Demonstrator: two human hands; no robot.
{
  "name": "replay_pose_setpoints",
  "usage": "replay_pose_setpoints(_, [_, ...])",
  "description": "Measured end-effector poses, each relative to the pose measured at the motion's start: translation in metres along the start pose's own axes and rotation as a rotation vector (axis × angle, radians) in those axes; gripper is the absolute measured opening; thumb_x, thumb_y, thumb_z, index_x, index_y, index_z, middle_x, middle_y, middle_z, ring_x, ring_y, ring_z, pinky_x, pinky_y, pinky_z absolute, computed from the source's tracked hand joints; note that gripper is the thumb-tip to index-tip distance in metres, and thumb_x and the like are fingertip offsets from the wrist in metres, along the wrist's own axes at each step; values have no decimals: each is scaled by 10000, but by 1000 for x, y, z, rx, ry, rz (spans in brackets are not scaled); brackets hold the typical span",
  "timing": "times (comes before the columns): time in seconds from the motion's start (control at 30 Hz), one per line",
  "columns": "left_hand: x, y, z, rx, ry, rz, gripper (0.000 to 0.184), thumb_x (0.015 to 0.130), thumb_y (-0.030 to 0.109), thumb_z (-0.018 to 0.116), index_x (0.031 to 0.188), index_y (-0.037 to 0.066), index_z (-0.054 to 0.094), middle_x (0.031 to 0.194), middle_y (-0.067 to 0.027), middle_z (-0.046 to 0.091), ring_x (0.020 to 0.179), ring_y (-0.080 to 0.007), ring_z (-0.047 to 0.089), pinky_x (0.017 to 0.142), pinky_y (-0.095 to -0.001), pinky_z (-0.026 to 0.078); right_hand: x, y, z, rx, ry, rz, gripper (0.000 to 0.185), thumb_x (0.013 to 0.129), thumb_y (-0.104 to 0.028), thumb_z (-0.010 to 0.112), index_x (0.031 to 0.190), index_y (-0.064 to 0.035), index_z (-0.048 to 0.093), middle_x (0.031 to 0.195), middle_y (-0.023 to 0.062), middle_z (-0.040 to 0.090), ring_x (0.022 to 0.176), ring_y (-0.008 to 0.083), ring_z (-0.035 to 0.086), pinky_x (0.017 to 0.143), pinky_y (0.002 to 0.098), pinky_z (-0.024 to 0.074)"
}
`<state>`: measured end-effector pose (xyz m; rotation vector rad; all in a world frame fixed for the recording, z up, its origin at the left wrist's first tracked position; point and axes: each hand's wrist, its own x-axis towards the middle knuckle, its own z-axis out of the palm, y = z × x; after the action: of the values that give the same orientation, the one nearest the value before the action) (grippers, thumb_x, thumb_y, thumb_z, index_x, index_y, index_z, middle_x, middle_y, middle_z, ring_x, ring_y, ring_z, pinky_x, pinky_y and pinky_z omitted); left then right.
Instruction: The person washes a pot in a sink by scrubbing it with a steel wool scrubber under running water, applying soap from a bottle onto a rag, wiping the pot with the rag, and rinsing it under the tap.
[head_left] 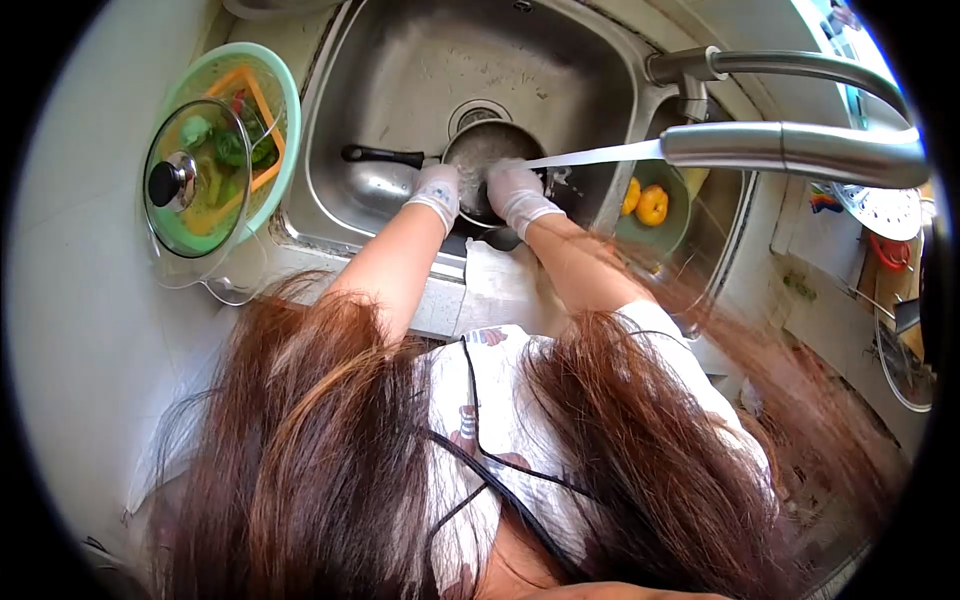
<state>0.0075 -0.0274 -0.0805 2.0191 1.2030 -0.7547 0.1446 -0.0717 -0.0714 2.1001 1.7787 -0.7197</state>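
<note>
A small metal pot (492, 137) with a black handle (383, 155) pointing left sits in the sink, and churning water fills part of it. My left hand (438, 188), in a thin translucent glove, grips the pot's near left rim beside the handle. My right hand (515, 188), gloved the same way, reaches over the near right rim into the pot. Its fingers are blurred and partly hidden by the splashing, so I cannot make out what they hold. A stream of water (600, 154) runs from the faucet head (790, 150) onto that hand and into the pot.
On the left counter stands a green basin (285, 95) of vegetables, with a glass lid (215, 140) leaning on it. The right sink compartment holds a green bowl (655, 238) with yellow fruit or peppers (651, 205). A white cloth (500, 285) hangs over the front edge.
</note>
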Motion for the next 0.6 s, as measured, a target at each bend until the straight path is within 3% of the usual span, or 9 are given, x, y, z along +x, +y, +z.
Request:
replay_pose_setpoints(0.07, [-38, -2, -19, 3, -88, 337, 259, 818, 192, 622, 952, -27, 650, 983, -137, 680, 882, -267, 668, 764, -376, 537, -2, 5, 12, -83, -6, -200, 225, 818, -66, 502, 941, -28, 686, 1031, 191, 636, 991, 354, 608, 845, 412, 502])
replay_pose_setpoints(0.1, [-56, 6, -26, -385, -159, 81, 254, 825, 214, 610, 932, -11, 657, 974, -142, 680, 864, -270, 669, 750, -370, 538, 12, 14, 28, -108, -70, -289, 236, 818, -95, 504, 952, -102, 698, 1123, 144, 606, 1020, 344, 585, 884, 404, 477])
replay_pose_setpoints(0.17, [-82, 25, -47, -1147, -273, -451, 257, 839, 257, 585, 890, 21, 673, 957, -151, 680, 829, -275, 671, 721, -359, 539, -10, 9, -12, -156, 120, -424, 242, 839, -111, 496, 1007, -43, 657, 1095, 176, 603, 981, 352, 607, 841, 422, 491])
replay_pose_setpoints(0.2, [-89, 22, -63, -738, -261, -297, 285, 827, 268, 583, 968, 28, 644, 938, -159, 674, 822, -287, 666, 714, -379, 530, -20, 7, -25, -182, 212, -485, 257, 850, -119, 492, 1035, -14, 636, 1082, 193, 602, 962, 356, 618, 820, 431, 498])
replay_pose_setpoints(0.27, [-89, 13, -63, -163, 570, 27, 301, 816, 277, 575, 998, 44, 632, 957, -159, 669, 844, -293, 662, 714, -407, 519, -11, 6, 2, -72, 154, -212, 256, 858, -147, 501, 1062, -121, 653, 1134, 166, 563, 1040, 364, 576, 832, 454, 488])
replay_pose_setpoints(0.3, [-87, 12, -73, 35, 802, 91, 265, 801, 253, 582, 973, 60, 642, 965, -167, 666, 887, -309, 654, 732, -436, 508, 6, 10, 32, 39, 85, -69, 262, 860, -152, 498, 1069, -147, 655, 1148, 159, 553, 1063, 368, 562, 836, 456, 488])
replay_pose_setpoints(0.43, [-33, -2, -73, 11, 184, -29, 246, 793, 185, 545, 951, 50, 677, 989, -192, 657, 927, -342, 641, 780, -428, 509, -17, -13, -10, -110, -85, -252, 289, 875, -157, 466, 1103, -103, 633, 1189, 171, 521, 1115, 360, 532, 859, 434, 490])
replay_pose_setpoints(0.5, [-38, 2, -77, -20, 152, -6, 248, 795, 178, 537, 946, 47, 685, 999, -205, 653, 942, -340, 639, 793, -420, 510, -13, -19, -13, -51, -19, -422, 285, 868, -139, 474, 1065, -2, 627, 1163, 171, 525, 1055, 363, 549, 859, 437, 492])
replay_pose_setpoints(0.6, [-40, 5, -67, -122, 121, -76, 275, 807, 172, 524, 993, 23, 661, 1032, -236, 636, 996, -356, 618, 840, -423, 493, 8, -41, -6, -46, 61, -209, 261, 851, -122, 489, 1022, -2, 646, 1122, 154, 539, 1001, 337, 561, 828, 430, 507])
